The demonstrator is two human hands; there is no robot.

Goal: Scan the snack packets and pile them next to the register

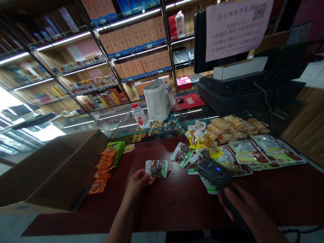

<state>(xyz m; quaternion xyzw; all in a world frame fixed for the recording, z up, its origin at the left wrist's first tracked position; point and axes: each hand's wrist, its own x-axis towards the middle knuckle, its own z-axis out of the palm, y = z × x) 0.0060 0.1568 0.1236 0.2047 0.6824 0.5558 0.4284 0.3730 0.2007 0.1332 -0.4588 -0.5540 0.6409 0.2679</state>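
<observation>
1 small green-edged packet (pixel 157 168) is at the middle of the table (pixel 172 209), its left edge pinched by the left hand (pixel 139 180), probably to leave its face uncovered. Whether it touches the table, I cannot tell. The right hand (pixel 240 204) is wrapped around the handle of a scanner (pixel 215 172), a grip that seems to suit aiming. Similar packets (pixel 182 156) lie near yellow-edged packets (pixel 212 148); orange packets (pixel 103 167) overlap beside the cardboard box (pixel 69 168), perhaps to save room.

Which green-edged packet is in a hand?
The packet held by its edge in the left hand; the other green-edged packets lie on the table to its right.
</observation>
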